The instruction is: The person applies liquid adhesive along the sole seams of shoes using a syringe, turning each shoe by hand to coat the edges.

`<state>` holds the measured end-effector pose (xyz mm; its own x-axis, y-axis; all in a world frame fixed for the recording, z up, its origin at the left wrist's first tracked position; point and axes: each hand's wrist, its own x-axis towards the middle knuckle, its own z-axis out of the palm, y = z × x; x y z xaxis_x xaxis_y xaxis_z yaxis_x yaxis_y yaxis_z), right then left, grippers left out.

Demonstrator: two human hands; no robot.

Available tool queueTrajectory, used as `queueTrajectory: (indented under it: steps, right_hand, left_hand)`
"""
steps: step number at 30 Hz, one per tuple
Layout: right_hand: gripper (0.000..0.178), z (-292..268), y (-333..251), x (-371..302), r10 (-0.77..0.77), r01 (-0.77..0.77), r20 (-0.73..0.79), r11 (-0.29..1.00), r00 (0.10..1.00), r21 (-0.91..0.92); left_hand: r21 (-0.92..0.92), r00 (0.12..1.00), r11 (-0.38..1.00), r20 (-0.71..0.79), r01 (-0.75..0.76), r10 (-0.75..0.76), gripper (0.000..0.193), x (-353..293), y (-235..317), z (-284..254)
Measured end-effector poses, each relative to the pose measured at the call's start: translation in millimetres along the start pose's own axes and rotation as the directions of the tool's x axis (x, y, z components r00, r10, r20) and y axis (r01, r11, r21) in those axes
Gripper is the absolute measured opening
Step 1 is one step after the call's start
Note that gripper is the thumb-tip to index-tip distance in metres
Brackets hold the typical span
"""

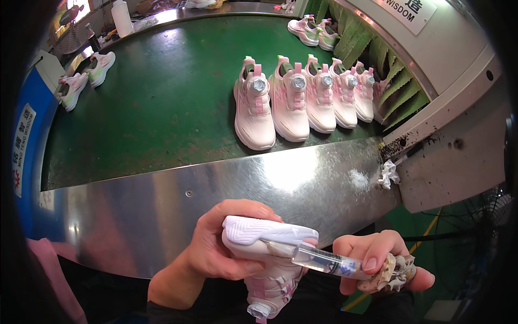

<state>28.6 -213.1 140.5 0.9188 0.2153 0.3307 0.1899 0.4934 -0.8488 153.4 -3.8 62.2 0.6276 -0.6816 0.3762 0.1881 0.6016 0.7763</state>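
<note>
My left hand (216, 243) is closed around a pale pink and white sneaker (275, 278), held sideways over the near edge of the metal strip. The sneaker's white sole (270, 231) is turned up, and its silver dial (259, 310) points down toward me. In my right hand (380, 254) is a clear-barrelled applicator (321, 260), gripped near its rear end. Its pale tapered tip meets the seam between sole and upper. A crumpled, crusted off-white wad (394, 274) sits in the same hand around the applicator's back end.
A green conveyor belt (151, 108) lies beyond the metal strip (135, 216). Several matching sneakers (256, 113) stand in a row at its right, before a slitted green curtain (399, 81). More shoes (100, 69) are at far left. Crumpled tissue (388, 174) lies right; a fan (485, 216) stands beyond.
</note>
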Motion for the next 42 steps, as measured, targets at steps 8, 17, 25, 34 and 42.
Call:
queueTrajectory:
  steps: [8, 17, 25, 34, 42]
  right_hand:
    - [0.066, -2, 3, -7, -0.053, 0.052, -0.016, 0.998, 0.998, -0.028]
    - [0.066, 1, 9, -20, -0.027, 0.032, -0.148, 0.999, 0.989, 0.026]
    - [0.072, -18, 27, -47, -0.013, 0.025, -0.163, 0.997, 0.987, 0.070]
    - [0.086, -34, 47, -68, -0.005, 0.015, -0.086, 0.993, 0.996, 0.119]
    - [0.076, -31, 45, -93, 0.104, -0.104, -0.148, 0.995, 0.984, 0.005]
  left_hand:
    - [-0.025, 0.998, 0.999, -0.055, 0.027, -0.029, 0.058, 0, -3, -3]
    - [-0.034, 0.982, 0.999, -0.187, 0.005, -0.011, 0.065, 0, -4, -5]
    - [0.038, 0.948, 0.985, -0.280, 0.168, -0.151, 0.069, -2, -10, -22]
    - [-0.074, 0.937, 0.963, -0.222, 0.260, -0.270, 0.064, 11, -5, -17]
    - [-0.166, 0.908, 0.943, -0.266, 0.287, -0.323, 0.061, 8, -26, -44]
